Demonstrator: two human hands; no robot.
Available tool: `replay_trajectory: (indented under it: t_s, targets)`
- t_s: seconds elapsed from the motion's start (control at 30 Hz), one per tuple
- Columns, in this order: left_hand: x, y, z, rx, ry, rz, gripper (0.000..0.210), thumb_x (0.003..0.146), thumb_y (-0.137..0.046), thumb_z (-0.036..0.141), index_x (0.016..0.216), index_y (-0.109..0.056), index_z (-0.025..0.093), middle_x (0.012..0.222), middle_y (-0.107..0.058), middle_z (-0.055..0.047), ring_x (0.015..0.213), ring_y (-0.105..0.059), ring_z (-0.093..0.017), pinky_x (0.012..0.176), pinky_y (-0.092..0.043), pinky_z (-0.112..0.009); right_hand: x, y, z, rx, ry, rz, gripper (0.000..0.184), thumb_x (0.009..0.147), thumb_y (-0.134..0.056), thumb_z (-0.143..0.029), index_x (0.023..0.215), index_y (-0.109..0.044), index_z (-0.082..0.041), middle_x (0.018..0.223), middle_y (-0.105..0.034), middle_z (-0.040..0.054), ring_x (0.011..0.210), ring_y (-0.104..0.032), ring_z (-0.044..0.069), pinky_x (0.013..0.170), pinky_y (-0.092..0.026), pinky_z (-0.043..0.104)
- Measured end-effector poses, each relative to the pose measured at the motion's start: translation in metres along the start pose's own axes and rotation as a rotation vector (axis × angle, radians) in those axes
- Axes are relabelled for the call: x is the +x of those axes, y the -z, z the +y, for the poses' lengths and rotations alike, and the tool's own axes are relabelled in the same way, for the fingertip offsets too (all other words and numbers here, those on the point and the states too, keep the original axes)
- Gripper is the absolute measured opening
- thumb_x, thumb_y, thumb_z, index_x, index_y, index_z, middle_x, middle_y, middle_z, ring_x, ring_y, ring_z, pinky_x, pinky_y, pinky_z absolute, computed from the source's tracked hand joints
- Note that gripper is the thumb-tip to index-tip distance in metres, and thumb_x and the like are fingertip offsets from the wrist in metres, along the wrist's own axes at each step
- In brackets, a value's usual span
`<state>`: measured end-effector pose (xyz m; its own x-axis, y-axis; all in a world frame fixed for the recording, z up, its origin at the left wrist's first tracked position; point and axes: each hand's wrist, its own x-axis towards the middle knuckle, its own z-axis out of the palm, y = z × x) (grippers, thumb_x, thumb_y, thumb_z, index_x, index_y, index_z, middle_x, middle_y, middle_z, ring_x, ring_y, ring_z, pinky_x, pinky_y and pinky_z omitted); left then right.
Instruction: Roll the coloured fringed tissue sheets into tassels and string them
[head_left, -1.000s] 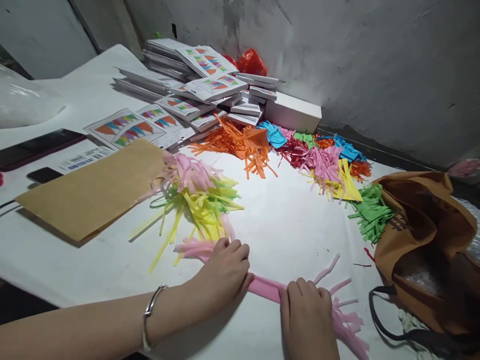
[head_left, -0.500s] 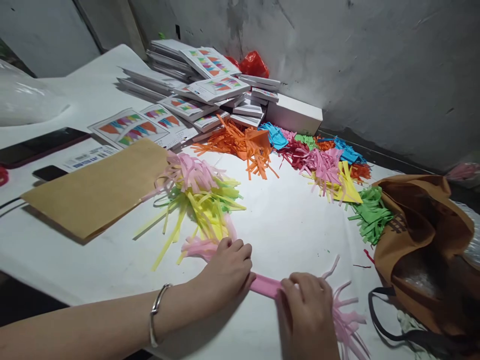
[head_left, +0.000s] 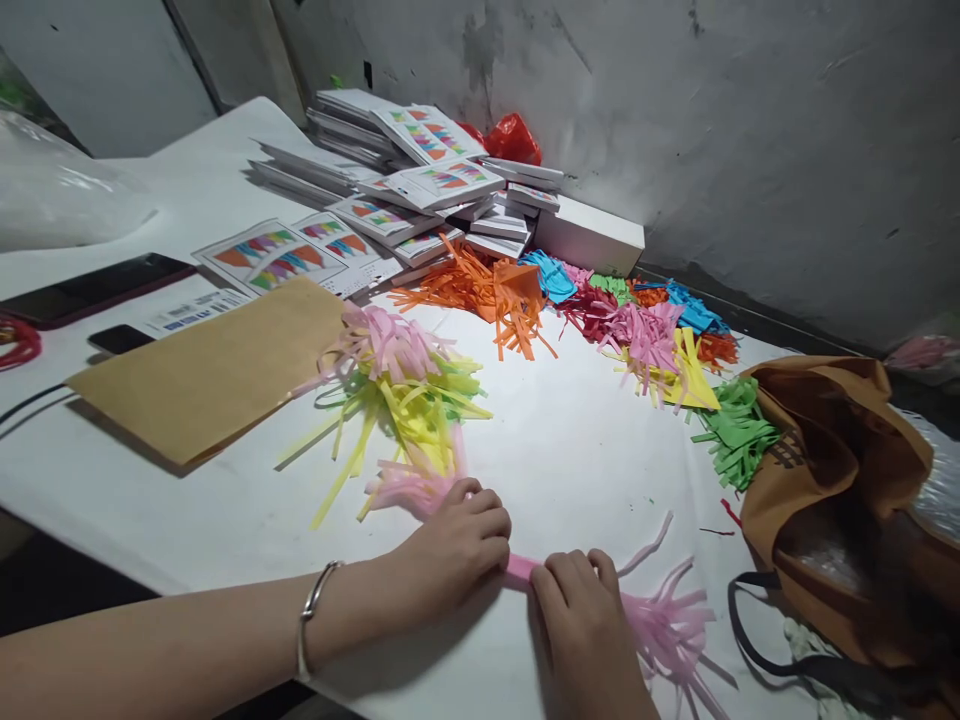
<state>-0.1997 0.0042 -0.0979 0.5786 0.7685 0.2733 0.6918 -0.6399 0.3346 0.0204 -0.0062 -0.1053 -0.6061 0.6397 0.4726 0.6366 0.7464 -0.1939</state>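
Note:
A pink tissue-paper tassel strip (head_left: 519,568) lies across the white table in front of me, with a fringe (head_left: 671,622) fanning out to the right and pink fringe at the left too. My left hand (head_left: 465,540), a silver bangle on its wrist, is closed over the strip's left part. My right hand (head_left: 585,610) is closed on it further right, fingertips bent down onto the paper. Only a short folded band shows between the hands. Beyond my left hand lies a pile of yellow, green and pink tassels (head_left: 409,400).
A brown paper envelope (head_left: 217,370) and a phone (head_left: 97,285) lie at the left. Stacked printed packs (head_left: 442,180) and a white box (head_left: 589,235) stand at the back. Orange tassels (head_left: 487,290) and green ones (head_left: 735,430) curve towards a brown bag (head_left: 825,430) at right.
My right hand has slid left, closer to my left hand. Less of the pink band shows between them, and the right fringe has shifted left.

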Motion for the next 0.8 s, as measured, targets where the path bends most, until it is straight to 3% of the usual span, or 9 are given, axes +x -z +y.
replay_trajectory:
  t_s: [0.1,0.23,0.5,0.6,0.7,0.8]
  targets:
    - [-0.003,0.002,-0.002,-0.096,0.093,0.005,0.016,0.087,-0.070,0.016,0.073,-0.065,0.021,0.083,-0.067,0.001,0.084,-0.054,-0.018,0.082,-0.029,-0.037,-0.009,0.001,0.006,0.015,-0.074,-0.012,0.030,0.100,-0.034,-0.007,0.086,-0.057,-0.021,0.083,-0.058,0.0017,0.079,-0.050,0.019,0.089,-0.032,0.039]
    - [-0.006,0.008,0.001,-0.090,0.102,0.005,0.014,0.089,-0.067,0.017,0.075,-0.067,0.021,0.088,-0.068,0.001,0.085,-0.054,-0.019,0.085,-0.029,-0.039,-0.016,0.003,0.011,-0.020,-0.225,-0.074,0.021,0.102,-0.040,-0.015,0.088,-0.054,-0.023,0.092,-0.057,0.0031,0.087,-0.051,0.022,0.090,-0.033,0.043]
    - [0.004,0.001,0.009,0.113,0.273,-0.023,0.010,0.083,-0.062,0.014,0.075,-0.060,0.018,0.087,-0.062,-0.003,0.082,-0.051,-0.021,0.077,-0.032,-0.038,-0.008,-0.001,0.017,-0.186,-0.238,-0.081,0.021,0.099,-0.044,-0.018,0.080,-0.050,-0.024,0.079,-0.054,0.0019,0.074,-0.049,0.023,0.079,-0.032,0.043]
    - [0.005,-0.001,0.006,0.127,0.180,-0.016,0.011,0.085,-0.061,0.011,0.079,-0.059,0.019,0.092,-0.064,-0.004,0.084,-0.051,-0.021,0.081,-0.031,-0.040,-0.007,0.002,0.016,-0.142,-0.223,-0.035,0.015,0.100,-0.045,-0.018,0.091,-0.056,-0.023,0.089,-0.060,0.0038,0.082,-0.054,0.023,0.089,-0.033,0.047]
    - [0.003,-0.001,0.003,0.146,0.027,-0.022,0.012,0.088,-0.062,0.011,0.082,-0.060,0.020,0.091,-0.065,-0.003,0.087,-0.051,-0.022,0.088,-0.031,-0.043,-0.002,0.004,0.010,-0.022,-0.099,0.017,0.026,0.101,-0.037,-0.013,0.102,-0.062,-0.022,0.097,-0.064,0.0051,0.096,-0.057,0.022,0.103,-0.028,0.050]
    - [0.001,0.002,0.002,0.171,-0.046,-0.025,0.011,0.090,-0.063,0.012,0.083,-0.062,0.021,0.088,-0.064,-0.003,0.090,-0.052,-0.023,0.099,-0.027,-0.048,0.004,0.003,0.003,0.079,0.015,0.040,0.032,0.103,-0.034,-0.011,0.099,-0.064,-0.022,0.087,-0.066,0.0027,0.090,-0.057,0.020,0.099,-0.031,0.043]
